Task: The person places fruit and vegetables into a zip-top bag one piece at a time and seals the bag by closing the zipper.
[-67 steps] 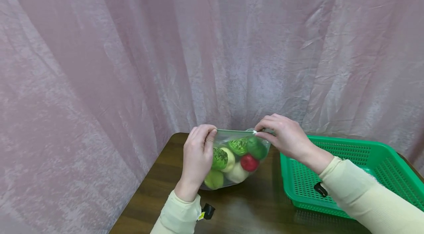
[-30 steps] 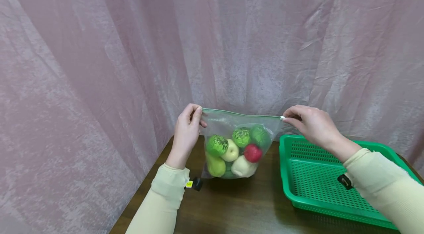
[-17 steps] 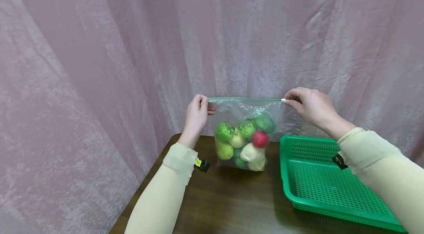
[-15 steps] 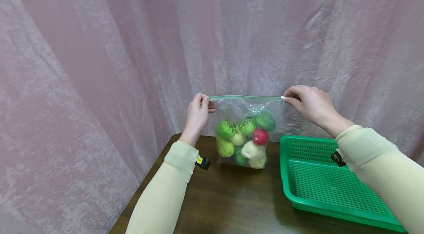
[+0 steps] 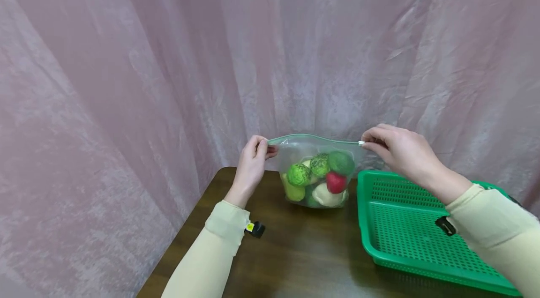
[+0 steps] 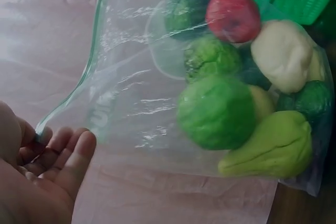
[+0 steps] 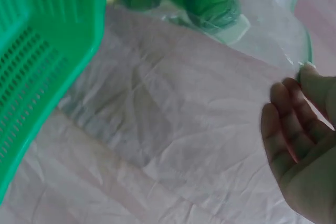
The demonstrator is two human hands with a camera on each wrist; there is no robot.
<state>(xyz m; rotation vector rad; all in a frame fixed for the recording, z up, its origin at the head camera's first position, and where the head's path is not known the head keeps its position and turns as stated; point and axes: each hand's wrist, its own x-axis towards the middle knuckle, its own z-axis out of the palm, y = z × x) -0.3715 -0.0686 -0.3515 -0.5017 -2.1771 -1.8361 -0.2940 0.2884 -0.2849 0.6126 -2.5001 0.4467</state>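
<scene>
In the head view a clear zipper bag with a green top strip spans my two hands. My left hand pinches its left top corner between thumb and finger. At the other end my right hand pinches the right top corner, at the white slider. Several fruits and vegetables fill the lower part: a red one, a dark green one, leafy green balls and a whitish lump. The left wrist view also shows a yellow-green pear-shaped one.
A green perforated plastic basket stands on the right of the brown wooden table, under my right forearm. Behind the table hangs a pink curtain. Each wrist carries a small black camera.
Both hands first spread apart and rose, stretching the bag's top wide. In the last half second they have lowered, and the top strip now bows. The bag has shifted slightly right.
</scene>
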